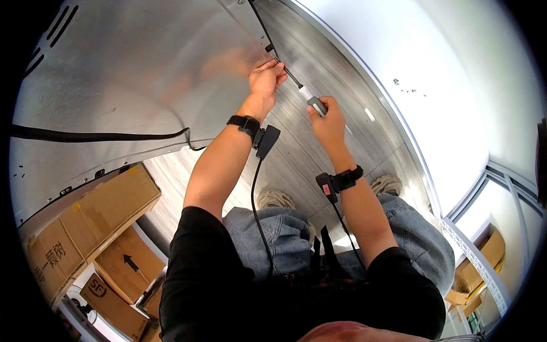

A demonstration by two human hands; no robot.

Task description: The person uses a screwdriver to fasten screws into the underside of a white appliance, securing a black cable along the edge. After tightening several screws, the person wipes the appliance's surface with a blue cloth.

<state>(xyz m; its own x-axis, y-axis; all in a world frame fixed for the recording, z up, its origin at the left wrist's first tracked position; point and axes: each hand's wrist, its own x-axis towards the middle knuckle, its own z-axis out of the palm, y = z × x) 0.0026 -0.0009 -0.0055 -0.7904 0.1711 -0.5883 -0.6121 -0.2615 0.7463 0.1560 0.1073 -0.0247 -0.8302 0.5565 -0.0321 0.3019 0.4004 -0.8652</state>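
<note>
A screwdriver point(293, 78) with a long dark shaft and a grey and white handle slants up and left. My right hand point(329, 121) is closed round the handle. At the far end of the shaft, my left hand point(266, 81) pinches its fingertips together beside the tip, against the edge of a large silver metal panel point(171, 68). Whatever small piece lies between those fingertips is too small to make out. A small black part point(269, 48) sits on the panel's edge just beyond my left fingers.
A black cable point(102, 135) crosses the panel at left. Cardboard boxes point(97, 211) are stacked at lower left, and an open box point(484, 262) stands at lower right. A white wall point(421, 51) curves along the right. My shoes rest on the grey plank floor point(364, 125).
</note>
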